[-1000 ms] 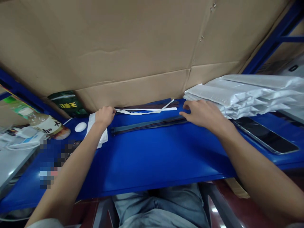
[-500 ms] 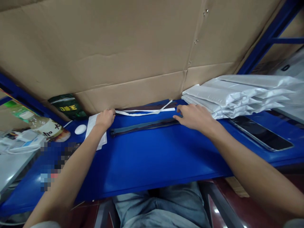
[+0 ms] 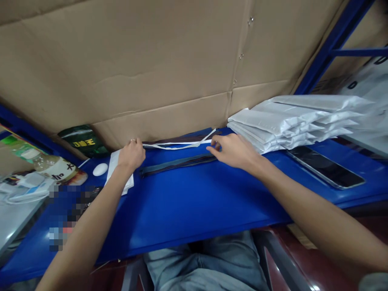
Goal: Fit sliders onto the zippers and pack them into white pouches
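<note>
My left hand [image 3: 132,154] is closed around the left end of thin white strips [image 3: 176,145], beside some folded white paper [image 3: 129,185]. The strips run rightward, and one loose end curls up near the cardboard. At their right end is my right hand [image 3: 232,149], its thumb and index finger curled together over the strip; the exact contact is partly hidden. Just below the strips lies a flat bundle of long dark grey and brown strips [image 3: 178,165], its right end close under my right fingers. More dark strips [image 3: 190,136] lie behind the white ones.
White plastic-wrapped packets [image 3: 281,121] are stacked at right, with a phone [image 3: 327,166] in front. On the left are a bottle [image 3: 60,169], a white oval object [image 3: 100,169] and a dark green pouch [image 3: 83,141]. A cardboard wall [image 3: 136,72] closes off the blue table's [image 3: 182,206] back.
My right hand has moved left onto the end of the white strip, and its thumb and index finger have drawn closer together. My left hand stays at the left end. The view has shifted slightly.
</note>
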Motion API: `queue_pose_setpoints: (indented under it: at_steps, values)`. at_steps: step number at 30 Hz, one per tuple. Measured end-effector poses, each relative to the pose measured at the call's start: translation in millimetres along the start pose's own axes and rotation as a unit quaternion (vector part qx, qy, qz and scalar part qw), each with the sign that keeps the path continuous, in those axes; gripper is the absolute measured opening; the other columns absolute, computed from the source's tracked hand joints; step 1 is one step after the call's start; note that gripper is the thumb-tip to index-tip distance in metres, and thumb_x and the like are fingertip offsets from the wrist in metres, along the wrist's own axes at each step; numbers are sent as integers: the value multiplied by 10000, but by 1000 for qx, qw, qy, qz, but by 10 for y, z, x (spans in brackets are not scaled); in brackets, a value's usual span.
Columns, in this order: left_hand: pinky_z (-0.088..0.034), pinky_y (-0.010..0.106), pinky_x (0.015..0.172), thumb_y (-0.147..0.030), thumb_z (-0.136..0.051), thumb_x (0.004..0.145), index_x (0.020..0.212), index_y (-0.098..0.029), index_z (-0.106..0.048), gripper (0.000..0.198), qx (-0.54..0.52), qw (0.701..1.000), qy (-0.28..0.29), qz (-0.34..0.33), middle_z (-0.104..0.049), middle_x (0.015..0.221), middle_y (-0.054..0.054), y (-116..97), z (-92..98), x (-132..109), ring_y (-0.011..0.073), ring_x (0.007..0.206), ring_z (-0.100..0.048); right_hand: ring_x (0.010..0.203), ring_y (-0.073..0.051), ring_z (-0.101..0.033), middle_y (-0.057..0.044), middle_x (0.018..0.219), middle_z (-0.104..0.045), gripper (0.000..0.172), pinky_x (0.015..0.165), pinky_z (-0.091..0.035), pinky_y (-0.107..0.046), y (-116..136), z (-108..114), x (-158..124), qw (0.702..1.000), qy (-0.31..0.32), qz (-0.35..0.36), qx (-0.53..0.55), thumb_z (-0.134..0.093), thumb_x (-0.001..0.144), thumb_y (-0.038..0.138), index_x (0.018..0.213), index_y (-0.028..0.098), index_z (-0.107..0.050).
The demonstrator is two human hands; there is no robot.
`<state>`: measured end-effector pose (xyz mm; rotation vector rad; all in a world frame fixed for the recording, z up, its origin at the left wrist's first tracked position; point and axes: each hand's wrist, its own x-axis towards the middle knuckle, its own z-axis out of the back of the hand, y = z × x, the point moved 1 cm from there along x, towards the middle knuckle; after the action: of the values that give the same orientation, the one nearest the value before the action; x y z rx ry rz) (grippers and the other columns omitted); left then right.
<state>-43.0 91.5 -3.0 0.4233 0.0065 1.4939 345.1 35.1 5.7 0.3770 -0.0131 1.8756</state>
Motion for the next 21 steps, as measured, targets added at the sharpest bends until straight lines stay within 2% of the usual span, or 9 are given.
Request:
queue_pose_setpoints:
  at_steps: [4,7,11,15,18,21]
  values:
    - [-558,497,938,-283,-444,1051,1214,-81,-633,321,-98,990,-94,25,-740,1133,244,-116,231,-158,395,1061,-724,812,-270,-757,-55,879,-814,256,686,-458,-349,212,-124,-55,995,-14,71,73,-596,1040,436,1071,234,-750]
    - [-582,445,924,-282,-508,1041,1148,-134,-656,235,-266,958,-112,4,-779,1034,159,-330,407,-301,304,951,-750,817,-243,-759,-38,875,-810,212,721,-489,-339,335,-248,-92,979,-14,121,163,-620,1028,380,1086,232,-760]
    - [-625,342,776,-380,-625,1036,1073,-176,-705,222,-511,854,-74,-60,-786,932,81,-773,590,-543,201,786,-750,866,-215,-762,-44,969,-822,229,812,-548,-330,431,-347,-105,934,-6,148,326,-666,1013,382,1136,221,-772]
    - [-645,323,744,-433,-713,1011,1069,-191,-727,250,-651,752,-22,-105,-779,897,66,-1134,631,-751,182,762,-754,918,-209,-764,-44,1049,-827,271,834,-568,-325,496,-373,-120,877,18,135,461,-688,1007,459,1091,225,-797]
    - [-648,320,764,-401,-747,998,1070,-188,-733,225,-690,715,10,-114,-784,912,71,-1217,581,-817,183,795,-764,795,-183,-737,-35,937,-815,266,765,-569,-316,530,-402,-130,836,40,118,534,-706,999,457,994,211,-808]
    - [-648,311,757,-387,-758,993,1053,-187,-727,210,-700,705,19,-111,-784,922,69,-1192,536,-834,179,799,-766,758,-175,-723,-44,906,-811,290,741,-583,-315,534,-446,-119,800,59,101,588,-779,945,480,983,196,-821]
